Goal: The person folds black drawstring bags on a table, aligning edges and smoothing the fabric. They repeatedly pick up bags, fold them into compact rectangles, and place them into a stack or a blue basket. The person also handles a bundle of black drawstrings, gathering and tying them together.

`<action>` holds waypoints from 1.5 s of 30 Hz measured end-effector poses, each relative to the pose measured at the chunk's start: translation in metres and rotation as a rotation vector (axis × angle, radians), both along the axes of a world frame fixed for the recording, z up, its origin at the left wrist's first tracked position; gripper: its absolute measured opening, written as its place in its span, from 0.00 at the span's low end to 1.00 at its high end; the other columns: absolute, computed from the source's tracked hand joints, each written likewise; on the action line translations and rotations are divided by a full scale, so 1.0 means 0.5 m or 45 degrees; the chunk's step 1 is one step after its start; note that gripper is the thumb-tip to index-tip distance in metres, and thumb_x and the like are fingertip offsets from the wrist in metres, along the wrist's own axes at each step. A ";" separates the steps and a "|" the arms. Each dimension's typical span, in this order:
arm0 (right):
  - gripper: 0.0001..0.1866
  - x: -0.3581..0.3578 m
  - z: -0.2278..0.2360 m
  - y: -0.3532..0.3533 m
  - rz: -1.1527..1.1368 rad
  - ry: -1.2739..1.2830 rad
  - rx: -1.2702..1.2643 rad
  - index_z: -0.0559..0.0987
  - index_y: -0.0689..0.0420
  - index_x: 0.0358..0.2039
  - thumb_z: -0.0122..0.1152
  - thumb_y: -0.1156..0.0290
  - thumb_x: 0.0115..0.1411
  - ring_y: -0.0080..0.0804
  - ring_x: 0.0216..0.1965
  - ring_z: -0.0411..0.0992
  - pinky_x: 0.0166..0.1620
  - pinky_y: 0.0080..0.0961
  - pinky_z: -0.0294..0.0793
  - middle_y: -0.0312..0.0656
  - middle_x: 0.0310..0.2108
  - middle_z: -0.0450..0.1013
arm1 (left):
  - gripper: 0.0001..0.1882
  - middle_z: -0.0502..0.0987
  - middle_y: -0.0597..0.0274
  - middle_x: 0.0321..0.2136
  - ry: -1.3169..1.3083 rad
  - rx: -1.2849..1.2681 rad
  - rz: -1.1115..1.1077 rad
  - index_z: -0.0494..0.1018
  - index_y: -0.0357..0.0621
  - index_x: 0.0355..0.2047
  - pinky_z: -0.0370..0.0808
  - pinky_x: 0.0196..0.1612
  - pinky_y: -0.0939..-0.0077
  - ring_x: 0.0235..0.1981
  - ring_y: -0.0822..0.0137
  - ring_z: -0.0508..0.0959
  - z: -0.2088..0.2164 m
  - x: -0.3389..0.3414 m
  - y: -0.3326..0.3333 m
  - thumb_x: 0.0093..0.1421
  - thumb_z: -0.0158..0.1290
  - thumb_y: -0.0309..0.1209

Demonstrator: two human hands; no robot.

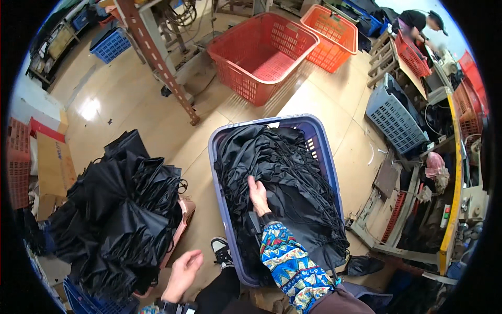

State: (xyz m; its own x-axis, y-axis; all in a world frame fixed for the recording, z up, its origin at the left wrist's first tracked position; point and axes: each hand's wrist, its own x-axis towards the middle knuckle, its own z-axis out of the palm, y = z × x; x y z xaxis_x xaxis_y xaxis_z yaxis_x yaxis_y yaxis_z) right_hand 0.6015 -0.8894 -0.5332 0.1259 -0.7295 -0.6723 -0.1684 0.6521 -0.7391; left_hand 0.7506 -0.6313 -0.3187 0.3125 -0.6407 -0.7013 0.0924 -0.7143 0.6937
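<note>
Black drawstring-type fabric bags (303, 204) with thin cords are heaped in a blue-purple plastic basket (333, 180) in front of me. My right hand (257, 194) reaches into this basket and rests against the black fabric, its visible fingers stretched out; some fingers are hidden. Lower left, my left hand (183, 275) hovers with loosely bent fingers apart and nothing in it. Beside it, a big pile of folded black fabric pieces (117, 214) rises over a pink basket (183, 222), mostly covering it.
A red basket (261, 52) and an orange basket (329, 39) stand on the tiled floor beyond. A rusty metal leg (167, 73) rises at upper left. To the right are a grey-blue basket (397, 115), a yellow-edged workbench (451, 183) and a seated person (418, 23).
</note>
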 end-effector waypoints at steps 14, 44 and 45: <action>0.19 -0.071 0.033 -0.040 -0.131 -0.049 -0.210 0.75 0.68 0.41 0.64 0.78 0.46 0.33 0.39 0.76 0.44 0.29 0.74 0.47 0.39 0.78 | 0.46 0.56 0.41 0.62 -0.277 -0.448 -0.098 0.50 0.32 0.64 0.60 0.63 0.62 0.64 0.54 0.59 -0.220 0.024 -0.411 0.55 0.62 0.40; 0.20 -0.575 0.033 0.231 -0.158 -0.202 -0.112 0.72 0.64 0.50 0.51 0.65 0.62 0.35 0.48 0.70 0.52 0.28 0.66 0.45 0.48 0.72 | 0.45 0.42 0.37 0.67 -0.576 -0.268 -0.102 0.42 0.30 0.65 0.46 0.68 0.60 0.68 0.45 0.46 -0.319 -0.105 -0.452 0.52 0.54 0.27; 0.17 -0.646 0.068 0.239 0.059 -0.477 -0.150 0.73 0.64 0.46 0.48 0.65 0.63 0.34 0.46 0.71 0.49 0.28 0.67 0.46 0.46 0.73 | 0.46 0.43 0.37 0.67 -0.643 -0.248 -0.077 0.42 0.29 0.65 0.46 0.68 0.60 0.68 0.45 0.47 -0.321 -0.111 -0.460 0.51 0.55 0.26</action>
